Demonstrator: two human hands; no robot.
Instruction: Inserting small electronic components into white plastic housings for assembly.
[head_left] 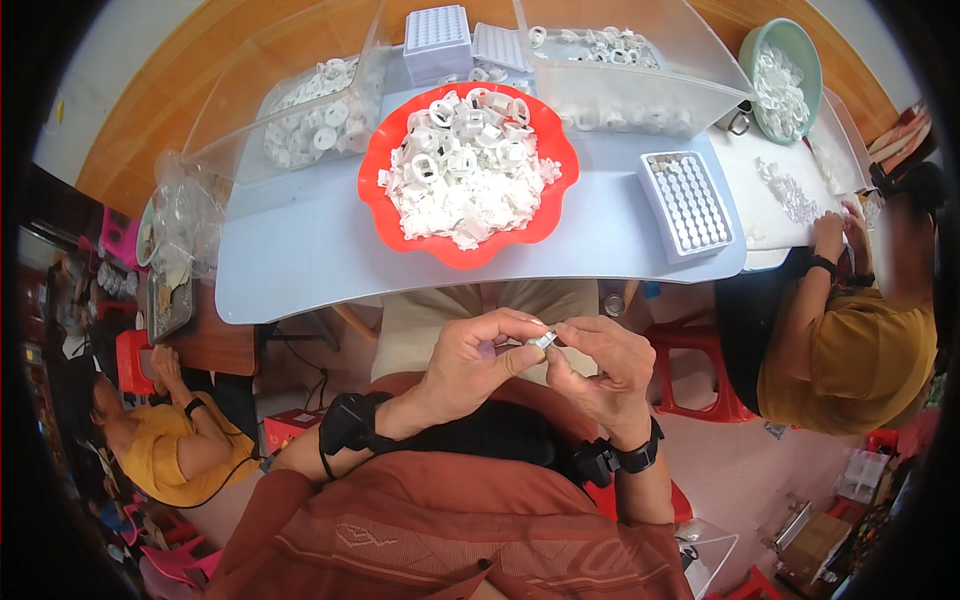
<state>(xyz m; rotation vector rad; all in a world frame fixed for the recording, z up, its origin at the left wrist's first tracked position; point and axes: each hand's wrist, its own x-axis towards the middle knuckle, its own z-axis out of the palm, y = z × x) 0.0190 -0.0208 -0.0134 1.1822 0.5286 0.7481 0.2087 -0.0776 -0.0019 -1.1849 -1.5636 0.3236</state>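
Above my lap, just off the table's near edge, both hands meet on one small white plastic part (543, 340). My left hand (480, 355) pinches it between thumb and fingertips from the left. From the right, the thumb and forefinger of my right hand (608, 365) close on the same piece; the fingers hide much of it, so its exact shape cannot be made out. Beyond the hands, a red wavy-rimmed bowl (460, 255) on the table is heaped with similar small white plastic parts (470, 170).
The pale blue table (300, 260) carries a white tray of round pieces (688, 205) at right. Clear bins (620, 95) of white parts stand behind, beside a stacked white rack (437, 45). A green basin (815, 70) sits far right. Co-workers sit right (840, 350) and left (180, 440).
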